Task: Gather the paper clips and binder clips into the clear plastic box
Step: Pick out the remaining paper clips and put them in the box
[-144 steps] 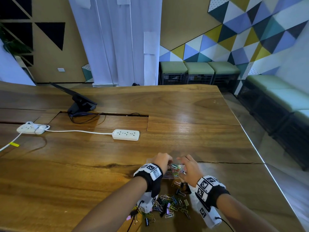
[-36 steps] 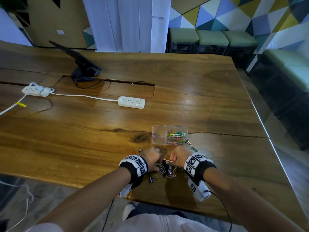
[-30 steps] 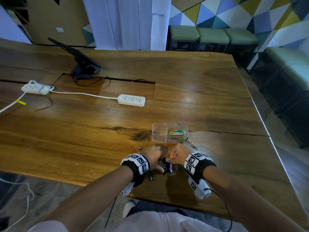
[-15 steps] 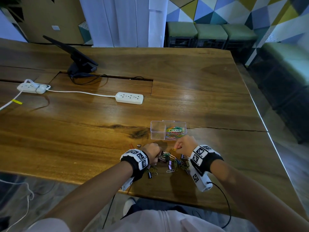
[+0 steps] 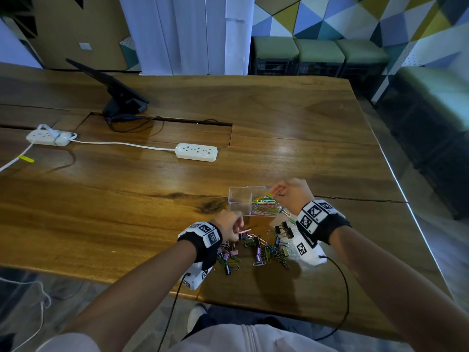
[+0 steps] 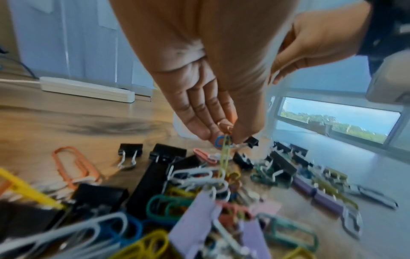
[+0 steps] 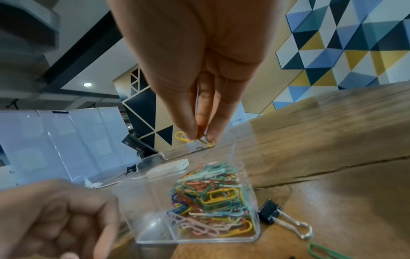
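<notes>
Yellow paper clip (image 7: 184, 137) pinched in right hand (image 7: 188, 70) fingers (image 7: 188, 126) above clear plastic box (image 7: 221, 240).

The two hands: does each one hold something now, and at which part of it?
The right hand pinches a yellow paper clip near its middle, above the clear plastic box. The left hand pinches several paper clips by their top ends.

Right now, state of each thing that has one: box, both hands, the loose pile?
clear plastic box: open, no lid on; right compartment holds paper clips, left one looks empty
right hand: pinching yellow paper clips above the box
left hand: pinching paper clips at the pile
pile of clips: loose on the table
</notes>
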{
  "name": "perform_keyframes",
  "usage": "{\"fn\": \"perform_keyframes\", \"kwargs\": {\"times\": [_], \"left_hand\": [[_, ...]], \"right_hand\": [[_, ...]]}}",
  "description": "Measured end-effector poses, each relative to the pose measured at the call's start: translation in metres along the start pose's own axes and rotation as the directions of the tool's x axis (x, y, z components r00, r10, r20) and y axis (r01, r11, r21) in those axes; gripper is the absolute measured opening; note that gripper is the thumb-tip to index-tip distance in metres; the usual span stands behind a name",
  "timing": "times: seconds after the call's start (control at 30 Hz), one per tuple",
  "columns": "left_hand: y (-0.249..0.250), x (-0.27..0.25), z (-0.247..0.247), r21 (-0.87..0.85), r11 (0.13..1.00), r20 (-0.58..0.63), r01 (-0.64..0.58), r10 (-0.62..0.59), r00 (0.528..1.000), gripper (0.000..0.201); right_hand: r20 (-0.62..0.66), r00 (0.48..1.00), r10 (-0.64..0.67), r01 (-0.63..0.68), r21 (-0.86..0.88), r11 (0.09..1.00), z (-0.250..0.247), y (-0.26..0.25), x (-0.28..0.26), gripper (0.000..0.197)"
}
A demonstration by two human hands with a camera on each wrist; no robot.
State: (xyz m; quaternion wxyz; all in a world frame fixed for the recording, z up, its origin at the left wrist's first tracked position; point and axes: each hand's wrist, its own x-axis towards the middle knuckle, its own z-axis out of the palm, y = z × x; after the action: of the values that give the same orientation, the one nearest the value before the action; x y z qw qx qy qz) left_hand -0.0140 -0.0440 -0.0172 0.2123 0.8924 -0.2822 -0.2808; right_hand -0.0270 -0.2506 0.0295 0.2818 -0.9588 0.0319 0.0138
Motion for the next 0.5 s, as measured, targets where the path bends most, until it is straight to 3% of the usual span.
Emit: {"fn": "perform_keyframes", "kwargs": {"times": [0.23, 0.4, 0.5], "left_hand": [[0.010, 0.006, -0.023, -0.205, 0.979, -0.065, -0.003, -0.010, 0.998, 0.022], [0.024, 0.012, -0.041, -0.180, 0.982, -0.106, -0.052, 0.033, 0.994, 0.020], [0.034, 0.018, -0.053, -0.122, 0.990, -0.150, -0.075, 0.056, 0.987, 0.020]], "right_hand": [[0.044, 0.998, -0.039, 0.045, -0.146, 0.988, 0.006, 0.003, 0.010, 0.015], [0.127, 0.991, -0.039, 0.058, -0.156, 0.986, 0.010, 0.007, 0.009, 0.020], [0.111, 0.993, -0.042, 0.057, -0.133, 0.989, 0.007, 0.005, 0.003, 0.024]]}}
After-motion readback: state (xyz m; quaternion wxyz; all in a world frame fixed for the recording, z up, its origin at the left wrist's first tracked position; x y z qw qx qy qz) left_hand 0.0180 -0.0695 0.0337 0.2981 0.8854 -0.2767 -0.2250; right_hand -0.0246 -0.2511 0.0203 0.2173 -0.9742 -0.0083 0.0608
